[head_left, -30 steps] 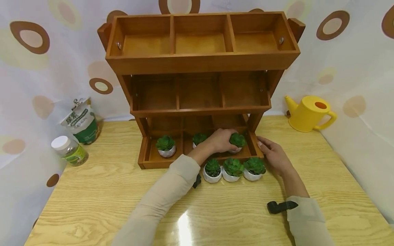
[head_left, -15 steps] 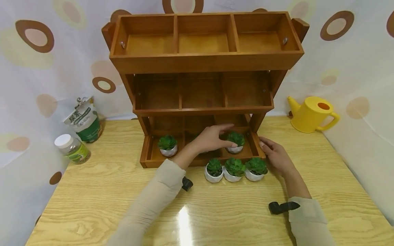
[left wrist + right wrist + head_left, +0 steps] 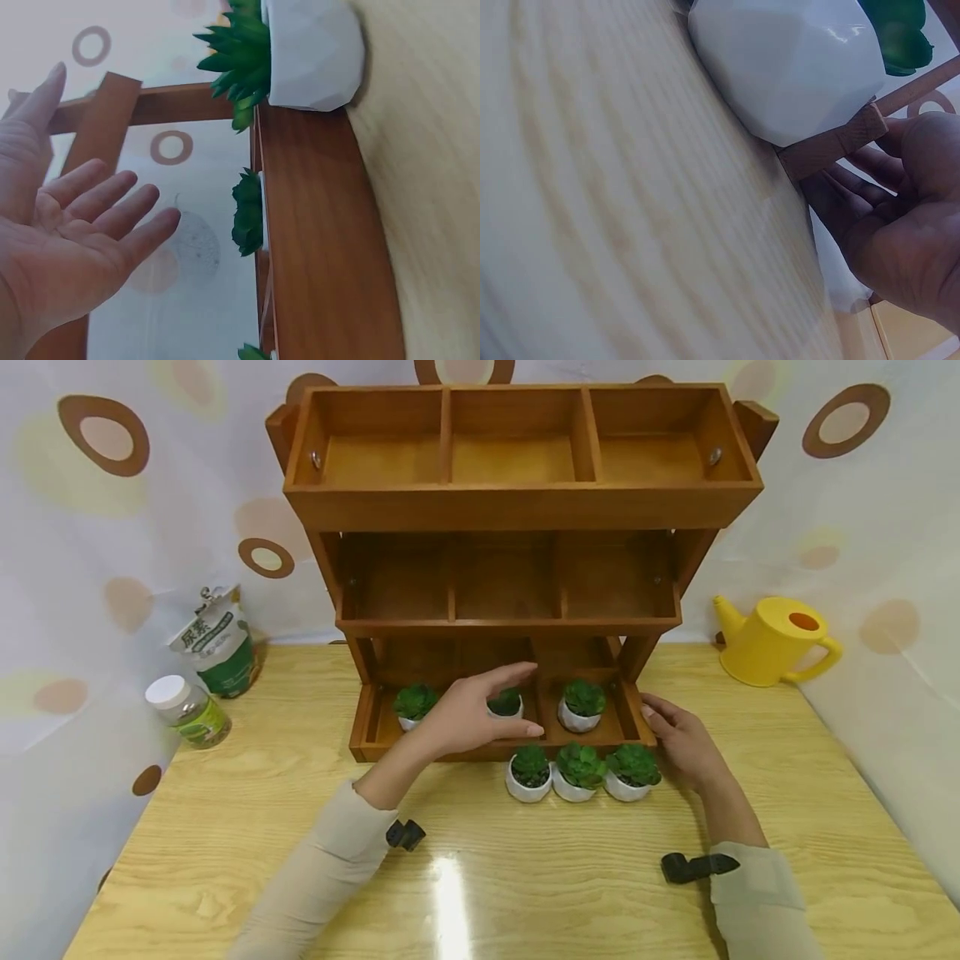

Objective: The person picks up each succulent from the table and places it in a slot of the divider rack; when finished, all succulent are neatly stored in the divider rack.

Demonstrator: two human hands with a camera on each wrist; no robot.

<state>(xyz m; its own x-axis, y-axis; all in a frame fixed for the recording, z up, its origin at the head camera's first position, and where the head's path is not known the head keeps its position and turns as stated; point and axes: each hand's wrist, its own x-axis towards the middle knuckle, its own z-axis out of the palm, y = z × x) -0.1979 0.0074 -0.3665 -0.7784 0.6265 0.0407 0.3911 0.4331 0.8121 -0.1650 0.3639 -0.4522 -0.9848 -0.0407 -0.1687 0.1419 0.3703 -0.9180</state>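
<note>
My left hand (image 3: 472,714) hovers in front of the bottom tier of a wooden plant shelf (image 3: 517,510), thumb and fingers spread, with nothing held. Behind it, partly hidden, a potted succulent (image 3: 506,703) sits in the middle compartment. Another succulent (image 3: 581,706) stands in the right compartment, and a third succulent (image 3: 415,702) in the left one is half covered by the hand. The left wrist view shows the palm (image 3: 67,255) empty. At the shelf's lower right end, my right hand (image 3: 684,739) holds the side board, thumb at the front corner.
Three white-potted succulents (image 3: 575,774) stand in a row on the table just before the shelf. A yellow watering can (image 3: 768,643) is at the right. To the left are a white-capped jar (image 3: 189,712) and a green-and-white bag (image 3: 221,647).
My left hand has let go of the succulent in the right compartment and drawn back to the left, fingers spread. My right hand stays at the shelf's end. The head view has shifted slightly.
</note>
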